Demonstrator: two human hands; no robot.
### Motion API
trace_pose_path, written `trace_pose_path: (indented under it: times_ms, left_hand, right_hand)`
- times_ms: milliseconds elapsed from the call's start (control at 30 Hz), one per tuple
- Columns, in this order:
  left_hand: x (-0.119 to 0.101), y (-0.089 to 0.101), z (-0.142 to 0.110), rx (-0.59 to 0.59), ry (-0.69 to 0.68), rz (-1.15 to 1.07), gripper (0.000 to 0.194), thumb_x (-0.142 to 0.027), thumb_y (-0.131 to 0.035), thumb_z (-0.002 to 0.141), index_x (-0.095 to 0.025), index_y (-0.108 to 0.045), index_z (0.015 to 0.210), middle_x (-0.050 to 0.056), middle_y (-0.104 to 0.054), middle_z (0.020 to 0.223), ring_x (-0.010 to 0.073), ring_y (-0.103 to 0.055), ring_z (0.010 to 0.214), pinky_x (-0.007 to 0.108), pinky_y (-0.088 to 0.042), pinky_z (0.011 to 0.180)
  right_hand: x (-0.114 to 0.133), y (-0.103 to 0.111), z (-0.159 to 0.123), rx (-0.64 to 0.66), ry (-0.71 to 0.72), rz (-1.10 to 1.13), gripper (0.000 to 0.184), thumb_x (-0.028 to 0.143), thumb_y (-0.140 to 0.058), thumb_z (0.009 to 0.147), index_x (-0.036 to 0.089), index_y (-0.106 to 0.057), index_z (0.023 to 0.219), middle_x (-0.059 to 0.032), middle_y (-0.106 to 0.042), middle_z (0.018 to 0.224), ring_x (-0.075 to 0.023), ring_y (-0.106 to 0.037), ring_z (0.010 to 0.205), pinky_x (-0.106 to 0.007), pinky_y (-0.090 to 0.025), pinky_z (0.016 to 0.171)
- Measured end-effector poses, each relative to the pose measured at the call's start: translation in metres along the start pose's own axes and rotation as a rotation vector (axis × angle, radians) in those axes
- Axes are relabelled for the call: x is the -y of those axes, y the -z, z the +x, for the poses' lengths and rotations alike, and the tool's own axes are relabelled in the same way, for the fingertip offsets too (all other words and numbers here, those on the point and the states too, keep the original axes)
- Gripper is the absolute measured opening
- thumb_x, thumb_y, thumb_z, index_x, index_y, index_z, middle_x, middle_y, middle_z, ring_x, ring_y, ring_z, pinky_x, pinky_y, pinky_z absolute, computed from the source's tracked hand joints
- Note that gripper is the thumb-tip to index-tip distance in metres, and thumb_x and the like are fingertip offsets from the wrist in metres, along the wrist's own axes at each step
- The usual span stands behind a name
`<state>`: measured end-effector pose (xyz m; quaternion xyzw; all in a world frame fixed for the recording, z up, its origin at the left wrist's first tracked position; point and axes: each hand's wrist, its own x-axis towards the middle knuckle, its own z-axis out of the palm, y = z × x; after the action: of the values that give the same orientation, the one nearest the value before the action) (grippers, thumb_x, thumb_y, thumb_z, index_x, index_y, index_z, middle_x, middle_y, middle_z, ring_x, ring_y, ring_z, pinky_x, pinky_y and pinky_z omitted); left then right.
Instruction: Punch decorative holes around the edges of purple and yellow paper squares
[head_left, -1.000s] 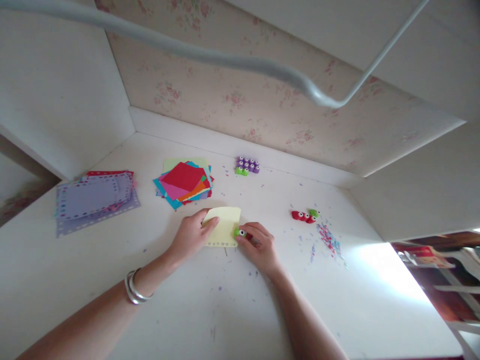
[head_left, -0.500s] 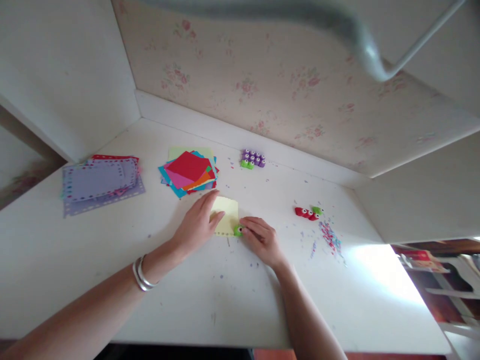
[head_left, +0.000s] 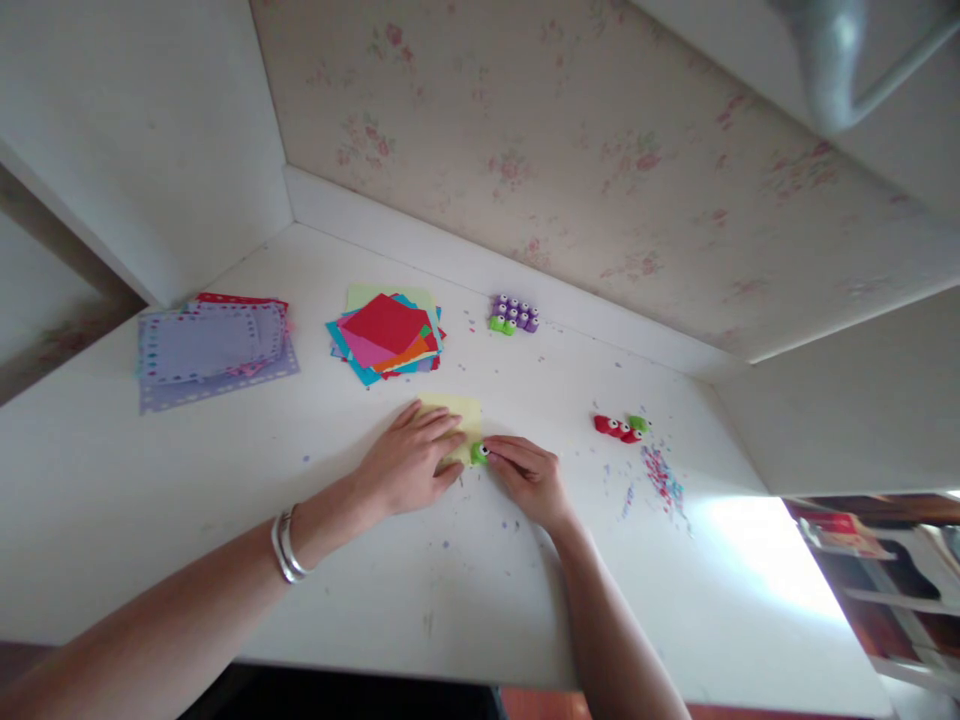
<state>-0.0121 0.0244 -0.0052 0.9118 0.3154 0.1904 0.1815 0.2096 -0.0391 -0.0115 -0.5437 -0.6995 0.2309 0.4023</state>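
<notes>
A pale yellow sheet of paper (head_left: 459,406) lies on the white table, partly covered by my left hand (head_left: 412,458). That hand rests flat with fingers stretched out over the sheet. At the paper's lower right corner is a small green paper punch (head_left: 478,454) with a white-and-black eye-like top. My right hand (head_left: 531,480) pinches the punch from its right side, thumb and fingertips together. The row of punched holes along the sheet's near edge is hidden under my left hand.
Stacked coloured paper (head_left: 386,335) lies behind my left hand. Punched purple sheets (head_left: 202,345) are at far left. Purple and green punches (head_left: 516,312) stand near the wall. Red and green punches (head_left: 619,430) lie at right beside a pile of paper confetti (head_left: 663,478).
My left hand has shifted nearer and flattened over the yellow sheet, covering its holed edge. My right hand stays at the green punch. The camera view has tilted slightly.
</notes>
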Motion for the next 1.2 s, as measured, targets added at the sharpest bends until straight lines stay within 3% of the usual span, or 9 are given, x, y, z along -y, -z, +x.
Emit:
trace_pose_path:
  times_ms: [167, 1200]
  left_hand:
    - [-0.0002, 0.0025, -0.0004, -0.013, 0.011, 0.031, 0.035, -0.041, -0.051, 0.092, -0.026, -0.063, 0.122, 0.005, -0.057, 0.137, 0.0226, -0.045, 0.133, 0.048, -0.015, 0.119]
    - [-0.0002, -0.0019, -0.0022, -0.034, -0.024, 0.022, 0.034, -0.043, -0.049, 0.094, -0.030, -0.063, 0.122, 0.004, -0.057, 0.138, 0.0232, -0.047, 0.131, 0.051, -0.009, 0.118]
  right_hand:
    - [0.0018, 0.0004, -0.0008, 0.004, 0.005, 0.009, 0.020, 0.022, -0.064, 0.089, 0.029, -0.075, 0.105, -0.0046, -0.074, 0.105, -0.0202, -0.070, 0.095, -0.035, -0.059, 0.085]
    - [0.0009, -0.0026, -0.0026, -0.002, -0.006, -0.027, 0.020, 0.023, -0.070, 0.085, 0.028, -0.075, 0.103, -0.0044, -0.074, 0.104, -0.0206, -0.070, 0.096, -0.035, -0.058, 0.087]
